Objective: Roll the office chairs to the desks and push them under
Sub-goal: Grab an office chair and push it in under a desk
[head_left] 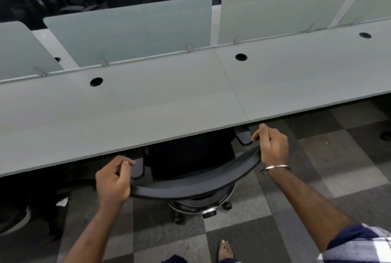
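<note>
Left hand [113, 180] and right hand [273, 145] each curl round an end of the office chair's [190, 186] curved backrest top — both grips closed on it. Seat and armrests sit under the grey table [127, 110] edge. Frosted dividers [131, 30] stand beyond.

Tight gap at desk [148, 104] front edge
Chair backrest [190, 186] near that edge, armrests [243, 135] tucked under; desk top free up to divider panels [131, 30].

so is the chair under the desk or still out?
Mostly under: chair seat and armrests sit beneath the desk; only the backrest shows.
</note>
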`<act>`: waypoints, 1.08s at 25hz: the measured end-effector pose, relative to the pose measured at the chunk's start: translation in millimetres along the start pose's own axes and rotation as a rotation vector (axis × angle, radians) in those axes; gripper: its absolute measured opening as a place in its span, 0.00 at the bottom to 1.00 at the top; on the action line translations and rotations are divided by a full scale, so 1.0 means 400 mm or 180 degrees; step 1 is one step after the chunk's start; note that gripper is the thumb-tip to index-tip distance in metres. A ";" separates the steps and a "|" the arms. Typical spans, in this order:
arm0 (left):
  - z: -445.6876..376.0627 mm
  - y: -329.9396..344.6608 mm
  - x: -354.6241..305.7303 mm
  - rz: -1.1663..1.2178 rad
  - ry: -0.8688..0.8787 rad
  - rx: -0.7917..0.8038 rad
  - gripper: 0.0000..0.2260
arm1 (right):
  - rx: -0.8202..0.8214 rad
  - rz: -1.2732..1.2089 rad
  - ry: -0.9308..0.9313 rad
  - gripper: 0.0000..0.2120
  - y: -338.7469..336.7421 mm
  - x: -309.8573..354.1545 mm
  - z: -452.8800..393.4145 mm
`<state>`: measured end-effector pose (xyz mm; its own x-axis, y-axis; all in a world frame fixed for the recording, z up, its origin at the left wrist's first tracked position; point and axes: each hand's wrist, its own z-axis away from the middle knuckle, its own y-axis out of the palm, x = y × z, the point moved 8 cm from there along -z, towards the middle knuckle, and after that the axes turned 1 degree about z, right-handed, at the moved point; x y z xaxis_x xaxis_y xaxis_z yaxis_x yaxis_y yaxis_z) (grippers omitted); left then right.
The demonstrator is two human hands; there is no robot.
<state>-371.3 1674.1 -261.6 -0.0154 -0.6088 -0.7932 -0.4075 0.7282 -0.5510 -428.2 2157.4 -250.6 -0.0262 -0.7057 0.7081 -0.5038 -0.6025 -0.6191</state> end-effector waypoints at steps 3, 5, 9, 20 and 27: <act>-0.054 -0.011 0.035 0.0017 -0.0133 -0.0133 0.12 | 0.0029 -0.0067 -0.0099 0.24 0.025 0.022 0.015; -0.102 -0.031 0.065 -0.0026 -0.0254 -0.0206 0.12 | 0.0113 0.0037 -0.0261 0.23 0.057 0.062 0.030; -0.243 -0.044 0.109 -0.0285 -0.0451 -0.0241 0.11 | 0.0349 0.0255 -0.0177 0.25 0.143 0.108 0.034; -0.249 0.105 0.049 0.0119 -0.0398 -0.0209 0.10 | 0.0399 0.1028 -0.0189 0.30 0.179 0.037 -0.223; -0.204 0.103 0.026 -0.0516 0.0071 0.0480 0.13 | 0.0400 0.1015 -0.1202 0.19 0.249 0.264 0.047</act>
<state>-462.9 1672.1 -271.7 0.0184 -0.7273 -0.6861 -0.2651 0.6581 -0.7047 -465.1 2015.8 -243.8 0.1639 -0.9333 0.3194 -0.4133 -0.3590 -0.8368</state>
